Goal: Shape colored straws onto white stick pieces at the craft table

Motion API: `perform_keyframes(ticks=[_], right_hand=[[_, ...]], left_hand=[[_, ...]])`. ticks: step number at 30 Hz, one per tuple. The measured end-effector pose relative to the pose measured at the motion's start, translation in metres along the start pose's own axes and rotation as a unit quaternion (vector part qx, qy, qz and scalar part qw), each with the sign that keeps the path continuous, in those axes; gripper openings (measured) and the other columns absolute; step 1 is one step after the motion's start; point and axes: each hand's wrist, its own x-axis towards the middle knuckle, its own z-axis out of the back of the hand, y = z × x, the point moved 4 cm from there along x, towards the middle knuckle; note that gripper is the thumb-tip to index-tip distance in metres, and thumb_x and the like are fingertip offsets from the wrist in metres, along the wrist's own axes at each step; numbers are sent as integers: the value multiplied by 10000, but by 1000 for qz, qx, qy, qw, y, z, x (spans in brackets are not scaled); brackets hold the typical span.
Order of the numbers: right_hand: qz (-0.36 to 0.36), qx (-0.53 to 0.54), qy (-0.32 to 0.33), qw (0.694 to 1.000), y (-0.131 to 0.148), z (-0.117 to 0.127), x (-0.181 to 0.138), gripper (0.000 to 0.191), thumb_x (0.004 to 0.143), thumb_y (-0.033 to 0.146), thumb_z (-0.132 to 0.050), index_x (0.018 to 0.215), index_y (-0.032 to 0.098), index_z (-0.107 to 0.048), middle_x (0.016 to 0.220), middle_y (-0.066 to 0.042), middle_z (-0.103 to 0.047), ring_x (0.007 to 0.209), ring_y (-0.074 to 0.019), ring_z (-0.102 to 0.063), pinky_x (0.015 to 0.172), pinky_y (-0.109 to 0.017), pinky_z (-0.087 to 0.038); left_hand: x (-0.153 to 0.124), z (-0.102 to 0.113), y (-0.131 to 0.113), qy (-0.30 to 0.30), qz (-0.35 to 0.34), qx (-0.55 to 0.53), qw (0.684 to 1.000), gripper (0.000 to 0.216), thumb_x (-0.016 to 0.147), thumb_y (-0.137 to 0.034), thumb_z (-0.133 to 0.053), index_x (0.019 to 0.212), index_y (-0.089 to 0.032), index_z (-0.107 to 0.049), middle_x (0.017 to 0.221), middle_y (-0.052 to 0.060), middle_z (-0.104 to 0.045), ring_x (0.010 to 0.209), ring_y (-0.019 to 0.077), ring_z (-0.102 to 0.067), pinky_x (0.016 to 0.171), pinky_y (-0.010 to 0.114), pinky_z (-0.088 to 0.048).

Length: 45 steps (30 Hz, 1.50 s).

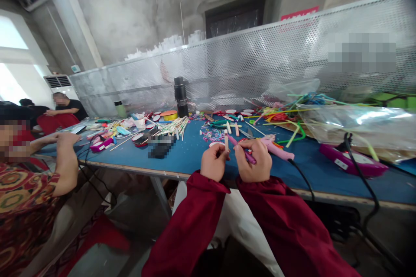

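Observation:
My left hand [213, 161] is closed around a pale wooden stick [226, 138] that stands upright above my fingers. My right hand [254, 160] grips a purple-pink pipe cleaner [238, 147], its end reaching toward the stick. Both hands hover at the near edge of the blue table [188, 156], close together and nearly touching. Just behind my right hand lies a pink glue gun [278, 149] with a black cord. Dark red sleeves cover both my arms.
Sticks, coloured pipe cleaners [292, 112] and tape rolls litter the table's far half. A black flask [180, 96] stands at the back. A purple device [351, 160] and plastic bag [357, 125] lie right. A co-worker's hand [66, 140] works at the left end.

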Motion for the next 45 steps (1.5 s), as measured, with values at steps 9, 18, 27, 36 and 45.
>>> perform_keyframes(ticks=[9, 18, 27, 36, 45], right_hand=[[23, 7, -3, 1000, 2, 1, 1, 53, 915, 227, -680, 883, 258, -652, 800, -11, -734, 759, -222, -674, 831, -428, -545], [23, 5, -5, 1000, 1, 0, 1, 54, 911, 230, -681, 879, 264, -654, 800, -17, -733, 763, -232, -683, 837, -445, -567], [16, -10, -5, 1000, 1, 0, 0, 59, 931, 264, -667, 884, 271, -632, 799, -45, -731, 766, -255, -691, 818, -454, -560], [32, -10, -13, 999, 2, 1, 0, 76, 918, 229, -678, 893, 274, -622, 789, -36, -722, 747, -246, -678, 791, -441, -537], [9, -2, -8, 1000, 2, 0, 1, 67, 920, 241, -671, 870, 264, -632, 797, -22, -727, 755, -232, -677, 834, -444, -554]], left_hand=[[-1, 0, -3, -2, 13, 5, 1000, 96, 909, -213, -655, 818, -185, -646, 666, -33, -629, 643, 121, -545, 666, 235, -426], [0, 0, 0, -4, 8, -2, 1000, 107, 907, -224, -662, 808, -186, -643, 664, -31, -629, 647, 123, -542, 661, 232, -425], [0, 0, 0, -1, 18, 9, 1000, 103, 915, -229, -661, 820, -188, -655, 675, -32, -633, 652, 123, -542, 659, 230, -423], [-1, 0, 0, -3, 9, 15, 1000, 107, 921, -231, -655, 822, -189, -653, 685, -29, -640, 663, 126, -553, 662, 231, -427], [0, 0, -1, -3, 13, 7, 1000, 93, 921, -209, -651, 831, -187, -658, 666, -32, -636, 645, 122, -552, 664, 231, -430]])
